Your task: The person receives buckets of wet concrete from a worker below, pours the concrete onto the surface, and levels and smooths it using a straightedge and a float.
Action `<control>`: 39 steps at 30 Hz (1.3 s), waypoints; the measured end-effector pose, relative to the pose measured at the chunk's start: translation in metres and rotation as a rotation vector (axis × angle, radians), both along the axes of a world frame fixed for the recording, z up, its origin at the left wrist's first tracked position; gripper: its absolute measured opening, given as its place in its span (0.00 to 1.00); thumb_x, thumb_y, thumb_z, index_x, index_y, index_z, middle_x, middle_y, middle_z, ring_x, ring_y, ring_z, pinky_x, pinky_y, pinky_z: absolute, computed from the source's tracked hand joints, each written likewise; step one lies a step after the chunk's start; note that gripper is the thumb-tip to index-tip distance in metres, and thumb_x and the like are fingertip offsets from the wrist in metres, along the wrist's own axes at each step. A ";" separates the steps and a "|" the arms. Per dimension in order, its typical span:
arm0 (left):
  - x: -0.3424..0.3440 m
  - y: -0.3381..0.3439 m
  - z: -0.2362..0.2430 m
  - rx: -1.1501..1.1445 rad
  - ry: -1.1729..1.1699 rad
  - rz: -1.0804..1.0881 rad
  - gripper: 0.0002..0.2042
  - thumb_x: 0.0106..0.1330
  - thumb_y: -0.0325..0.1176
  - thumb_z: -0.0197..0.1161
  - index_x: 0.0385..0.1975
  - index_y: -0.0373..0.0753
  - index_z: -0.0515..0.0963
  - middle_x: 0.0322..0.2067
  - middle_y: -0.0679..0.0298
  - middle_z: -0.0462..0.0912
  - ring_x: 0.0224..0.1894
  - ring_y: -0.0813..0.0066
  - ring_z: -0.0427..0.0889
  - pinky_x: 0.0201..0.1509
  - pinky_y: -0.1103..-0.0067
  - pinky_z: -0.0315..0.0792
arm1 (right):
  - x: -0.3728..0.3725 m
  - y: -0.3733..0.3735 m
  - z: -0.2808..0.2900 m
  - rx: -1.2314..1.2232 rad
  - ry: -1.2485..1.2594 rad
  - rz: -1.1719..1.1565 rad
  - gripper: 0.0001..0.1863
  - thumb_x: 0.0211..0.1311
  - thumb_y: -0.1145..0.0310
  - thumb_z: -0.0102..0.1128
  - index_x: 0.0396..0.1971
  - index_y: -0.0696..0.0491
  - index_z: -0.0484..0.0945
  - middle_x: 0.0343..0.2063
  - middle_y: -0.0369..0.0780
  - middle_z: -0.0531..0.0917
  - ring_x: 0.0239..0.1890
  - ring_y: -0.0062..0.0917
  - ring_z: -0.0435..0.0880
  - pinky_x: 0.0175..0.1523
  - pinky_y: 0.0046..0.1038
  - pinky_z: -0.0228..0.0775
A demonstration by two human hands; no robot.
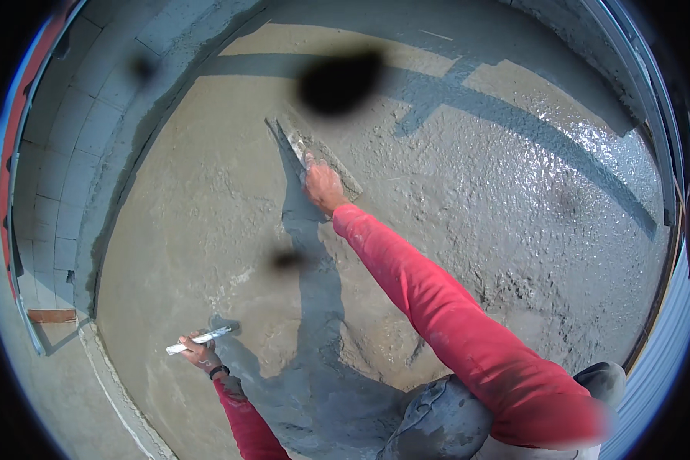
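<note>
Along its left edge, the mortar floor (184, 192) looks close to finished, pale and mostly flat with a few scuffs. Toward its right edge it is glossy, pitted and clumped, so I'd judge most of what is left lies there, along with the lumpy patch at the near edge by the person's knee (437, 422). A block wall (69, 146) curves round the left edge; ribbed sheeting (659, 337) stands beyond the lower right. Curved shadows cross the far part, and the person's own falls down the middle. Left of centre, toward the far edge, a mortar-caked trowel (339, 164) lies about flat on the mix, the right hand (324, 186) wrapped round its handle. Near the lower left corner, the left hand (200, 356) grips a white bar (211, 335), perhaps another trowel edge-on; I can't tell if it touches the floor. A dark wristband (219, 372) sits below.
</note>
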State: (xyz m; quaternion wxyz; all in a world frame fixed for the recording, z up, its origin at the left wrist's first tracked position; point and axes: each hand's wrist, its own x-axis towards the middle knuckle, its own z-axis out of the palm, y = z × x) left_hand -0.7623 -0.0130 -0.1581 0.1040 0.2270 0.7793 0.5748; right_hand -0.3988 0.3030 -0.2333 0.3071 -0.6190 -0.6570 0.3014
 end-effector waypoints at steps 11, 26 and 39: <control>-0.021 0.003 -0.008 0.008 -0.008 0.036 0.25 0.72 0.57 0.47 0.46 0.36 0.65 0.32 0.59 0.78 0.26 0.69 0.80 0.20 0.76 0.73 | 0.226 0.024 -0.006 0.210 -0.018 -0.627 0.17 0.63 0.66 0.50 0.45 0.63 0.75 0.31 0.58 0.82 0.36 0.54 0.82 0.41 0.47 0.74; -0.014 0.006 0.008 -0.379 0.106 -0.021 0.29 0.72 0.57 0.48 0.54 0.34 0.70 0.49 0.55 0.79 0.42 0.64 0.81 0.36 0.72 0.79 | 0.245 -0.114 -0.002 0.100 0.064 -0.544 0.26 0.62 0.65 0.55 0.59 0.59 0.68 0.35 0.56 0.79 0.36 0.53 0.80 0.40 0.48 0.74; 0.247 0.027 -0.034 -0.231 0.466 -0.243 0.30 0.70 0.57 0.51 0.61 0.37 0.67 0.61 0.53 0.66 0.60 0.60 0.68 0.61 0.63 0.63 | 0.477 -0.186 0.004 0.071 0.025 -1.317 0.29 0.64 0.64 0.54 0.64 0.57 0.65 0.37 0.56 0.78 0.38 0.50 0.82 0.43 0.47 0.75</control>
